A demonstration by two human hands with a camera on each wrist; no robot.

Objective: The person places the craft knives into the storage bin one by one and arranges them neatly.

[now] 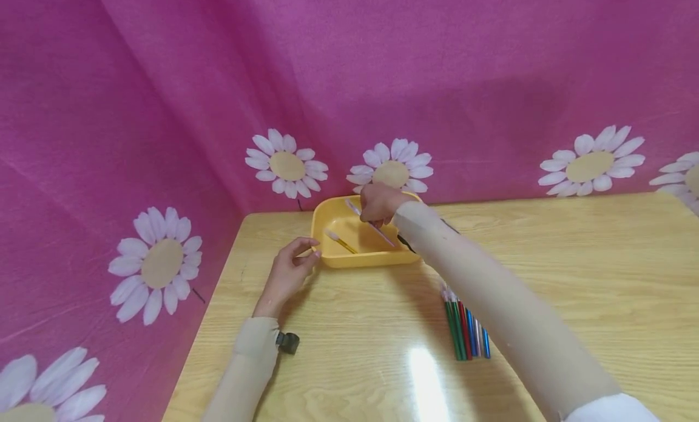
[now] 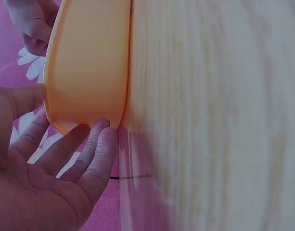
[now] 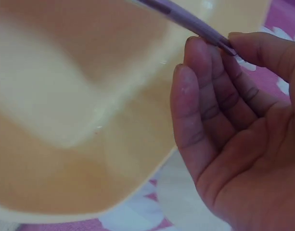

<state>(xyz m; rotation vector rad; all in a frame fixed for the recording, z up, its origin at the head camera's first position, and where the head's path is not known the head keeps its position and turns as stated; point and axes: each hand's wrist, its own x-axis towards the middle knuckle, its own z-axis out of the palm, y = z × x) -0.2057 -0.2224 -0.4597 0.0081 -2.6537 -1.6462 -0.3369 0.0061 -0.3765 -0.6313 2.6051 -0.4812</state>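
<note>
A yellow plastic tray [image 1: 371, 261] stands against the back of the table. My left hand [image 1: 286, 270] grips its left front corner; in the left wrist view the thumb touches the rim and the fingers lie along the outer wall. Over the tray, my right hand [image 1: 379, 203] pinches a slim pale purple pen [image 3: 185, 21] near one end, between thumb and fingertips. The pen slants above the tray's inside; whether it touches the bottom I cannot tell. A yellow pen [image 1: 344, 243] with a whitish tip lies in the left part of the tray.
Several green, red, blue and silvery pens [image 1: 464, 328] lie side by side on the wooden table [image 1: 349, 343], partly behind my right forearm. A pink cloth [image 1: 464, 57] with white flowers hangs behind the table and along its left side.
</note>
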